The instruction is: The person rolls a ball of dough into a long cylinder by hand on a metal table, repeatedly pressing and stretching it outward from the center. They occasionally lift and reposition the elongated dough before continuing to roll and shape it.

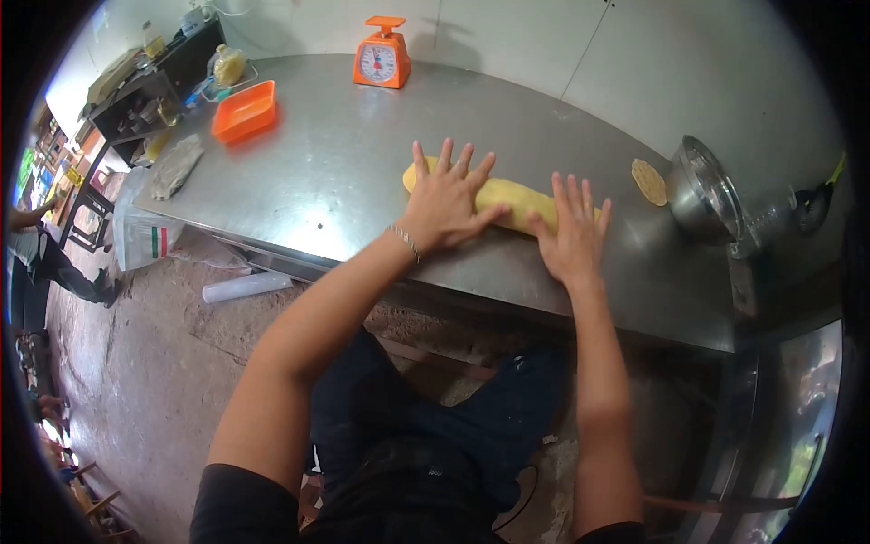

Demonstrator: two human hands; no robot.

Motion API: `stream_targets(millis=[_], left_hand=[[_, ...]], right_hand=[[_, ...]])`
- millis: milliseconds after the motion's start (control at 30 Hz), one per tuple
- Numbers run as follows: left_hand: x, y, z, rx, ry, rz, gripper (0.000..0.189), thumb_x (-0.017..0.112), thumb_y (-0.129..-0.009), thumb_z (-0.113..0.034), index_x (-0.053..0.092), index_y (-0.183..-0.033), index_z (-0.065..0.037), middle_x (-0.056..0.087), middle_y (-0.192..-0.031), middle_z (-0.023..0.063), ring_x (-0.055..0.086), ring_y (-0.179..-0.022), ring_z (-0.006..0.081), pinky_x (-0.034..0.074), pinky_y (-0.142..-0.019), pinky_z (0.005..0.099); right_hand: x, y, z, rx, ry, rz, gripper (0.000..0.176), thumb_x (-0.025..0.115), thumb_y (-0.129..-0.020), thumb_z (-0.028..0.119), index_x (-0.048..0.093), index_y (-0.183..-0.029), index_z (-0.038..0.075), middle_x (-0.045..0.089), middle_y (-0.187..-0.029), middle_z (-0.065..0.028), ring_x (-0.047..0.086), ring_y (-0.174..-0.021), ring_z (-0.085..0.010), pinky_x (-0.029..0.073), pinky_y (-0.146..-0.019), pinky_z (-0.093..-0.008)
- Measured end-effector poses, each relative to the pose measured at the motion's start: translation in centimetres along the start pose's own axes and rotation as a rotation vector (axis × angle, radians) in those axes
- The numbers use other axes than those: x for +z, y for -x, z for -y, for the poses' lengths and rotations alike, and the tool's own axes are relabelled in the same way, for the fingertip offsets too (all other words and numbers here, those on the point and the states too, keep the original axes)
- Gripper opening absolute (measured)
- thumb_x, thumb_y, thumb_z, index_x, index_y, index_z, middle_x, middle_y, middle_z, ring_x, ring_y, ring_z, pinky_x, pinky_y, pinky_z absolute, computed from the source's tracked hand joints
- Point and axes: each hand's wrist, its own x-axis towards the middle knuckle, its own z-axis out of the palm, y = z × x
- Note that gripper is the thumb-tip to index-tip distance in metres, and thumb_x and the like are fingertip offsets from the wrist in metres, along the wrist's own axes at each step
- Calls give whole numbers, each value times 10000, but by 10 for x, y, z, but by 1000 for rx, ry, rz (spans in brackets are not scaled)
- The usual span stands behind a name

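Remotely, through the head camera, I looked down on a stainless steel worktop point(317, 181) that ran from upper left to lower right. On it, near its front edge, lay a long yellow dough log point(509, 194), stretched out sideways in front of the person.

The left hand point(446, 201) lay flat on the left half of the log, its fingers point(444, 160) splayed and straight, released and not clenched on anything, with the palm resting on the dough. A thin bracelet point(405, 241) sat on that wrist. The right hand point(571, 234) lay over the right end of the log in the same way, with its fingers point(573, 194) spread and flat and its heel on the worktop just in front of the dough. Between the two hands I saw a bare stretch of the yellow log.

To the right of the log, apart from it, a small flat dough disc point(649, 181) lay on the steel, just beside a metal bowl point(702, 190) tipped on its side. At the far edge stood an orange kitchen scale point(381, 54), and well to the left an orange tray point(245, 111). A crumpled plastic bag point(177, 166) rested at the left corner of the worktop. On the floor below it lay a white plastic roll point(246, 286).
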Motion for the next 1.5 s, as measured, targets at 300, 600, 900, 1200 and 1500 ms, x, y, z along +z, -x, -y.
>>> stream_targets(millis=[300, 600, 900, 1200, 1500], left_hand=[[29, -137, 39, -200, 206, 572, 1032, 208, -1002, -950, 544, -1681, -249, 396, -1784, 186, 282, -1681, 434, 204, -1262, 801], [77, -208, 60, -277, 202, 663, 1117, 410, -890, -1003, 310, -1788, -347, 96, -1899, 42, -49, -1739, 411, -79, -1212, 913], [90, -224, 56, -280, 112, 602, 1148, 499, -855, -984, 264, -1798, -373, 78, -1901, 18, -101, -1734, 412, -111, -1222, 892], [79, -187, 60, -270, 219, 623, 1046, 344, -994, -922, 234, -1815, -283, 38, -1900, 119, -60, -1752, 337, -92, -1330, 725], [28, -111, 31, -177, 156, 554, 910, 193, -1041, -879, 488, -1711, -340, 339, -1816, 176, 277, -1677, 452, 219, -1319, 686]], right_hand=[[41, -124, -36, 269, -284, 229, 1069, 290, -1006, 944, 418, -1748, 185, 404, -1797, -142, 268, -1707, -351, 90, -1398, -591], [92, -200, -75, 333, -405, 365, 1135, 319, -960, 978, 403, -1757, 174, 322, -1840, -128, 206, -1726, -359, 112, -1385, -615], [118, -229, -83, 309, -308, 330, 1108, 340, -975, 958, 406, -1755, 175, 277, -1854, -139, 189, -1727, -383, 83, -1361, -698], [82, -181, -65, 298, -204, 452, 984, 225, -1036, 902, 418, -1753, 255, 294, -1849, -129, 215, -1718, -390, 157, -1370, -648], [25, -100, -31, 245, -177, 350, 896, 184, -1127, 767, 657, -1584, 159, 546, -1694, -174, 455, -1609, -381, 278, -1331, -585]])
